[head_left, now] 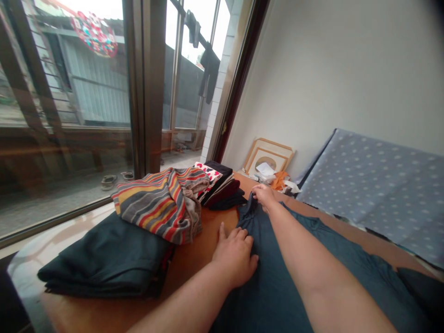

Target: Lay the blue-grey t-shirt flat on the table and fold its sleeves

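Observation:
A dark blue-grey garment (312, 268) lies spread on the orange-brown surface (204, 240) in front of me. My left hand (236, 256) rests knuckles-up on its near left edge, fingers curled and pressing the cloth. My right hand (262, 194) reaches further out and pinches the garment's far corner. Both forearms stretch over the cloth.
To the left lie a folded dark green cloth (107, 259), a striped garment (163, 203) and a stack of folded dark clothes (222, 187). Picture frames (268, 155) lean on the wall. A dotted blue mattress (378, 185) is at right. Glass doors (69, 115) stand behind.

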Demonstrator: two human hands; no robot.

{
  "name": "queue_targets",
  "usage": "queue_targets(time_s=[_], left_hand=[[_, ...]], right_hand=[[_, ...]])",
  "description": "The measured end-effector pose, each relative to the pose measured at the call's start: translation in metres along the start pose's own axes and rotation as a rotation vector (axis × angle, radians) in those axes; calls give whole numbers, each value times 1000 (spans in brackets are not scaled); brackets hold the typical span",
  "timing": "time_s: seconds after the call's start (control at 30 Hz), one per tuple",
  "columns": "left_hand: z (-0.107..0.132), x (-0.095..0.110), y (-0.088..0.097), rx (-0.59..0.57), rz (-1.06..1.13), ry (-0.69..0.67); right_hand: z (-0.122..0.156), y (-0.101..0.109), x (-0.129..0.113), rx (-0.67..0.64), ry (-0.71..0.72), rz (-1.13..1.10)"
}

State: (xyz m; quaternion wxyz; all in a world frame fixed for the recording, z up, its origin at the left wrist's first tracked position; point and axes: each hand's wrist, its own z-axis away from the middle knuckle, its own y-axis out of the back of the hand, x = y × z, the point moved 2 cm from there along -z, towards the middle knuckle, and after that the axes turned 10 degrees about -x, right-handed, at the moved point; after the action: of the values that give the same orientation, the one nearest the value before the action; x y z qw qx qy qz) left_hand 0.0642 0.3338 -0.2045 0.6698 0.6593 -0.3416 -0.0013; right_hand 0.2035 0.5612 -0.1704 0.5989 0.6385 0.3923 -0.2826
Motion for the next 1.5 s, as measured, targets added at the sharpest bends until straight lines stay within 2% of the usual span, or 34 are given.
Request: queue_targets(time_s=[0.1,0.17,0.3,0.4,0.5,0.7,0.83,0.93,1.03,1.1,1.2,1.33,1.43,1.5], left_hand=[[0,0,0,14,-6,-2],[0,1,0,18,-15,-6],[1,2,1,10,-52,-2],[3,4,2,25,-92,-3],[4,5,3,36,-114,-2],[3,6,5,32,-128,-9],[4,5,5,47,-123,-17],[4,5,4,57,-127,-16],[4,6,4,65,-136,-19],[4,7,5,67,-137,-19],[4,8,8,66,-133,-17],[3,8,13,83,-134,12],[2,6,14,128,-120,5],[2,5,12,111,-120,-22]], right_hand=[[34,30,5,56,37,-96],[65,52,19,71,55,-88],[125,92,58,86,-40,163],[148,105,73,121,-70,256],[150,95,70,97,-38,318],[134,38,44,-120,188,535],[125,16,30,-163,201,620],[127,16,23,-128,203,627],[144,24,19,-65,249,672],[160,29,18,-104,290,714],[181,37,22,-237,302,742],[186,46,30,-307,266,633],[184,50,35,-274,254,511],[186,52,38,-240,247,455]])
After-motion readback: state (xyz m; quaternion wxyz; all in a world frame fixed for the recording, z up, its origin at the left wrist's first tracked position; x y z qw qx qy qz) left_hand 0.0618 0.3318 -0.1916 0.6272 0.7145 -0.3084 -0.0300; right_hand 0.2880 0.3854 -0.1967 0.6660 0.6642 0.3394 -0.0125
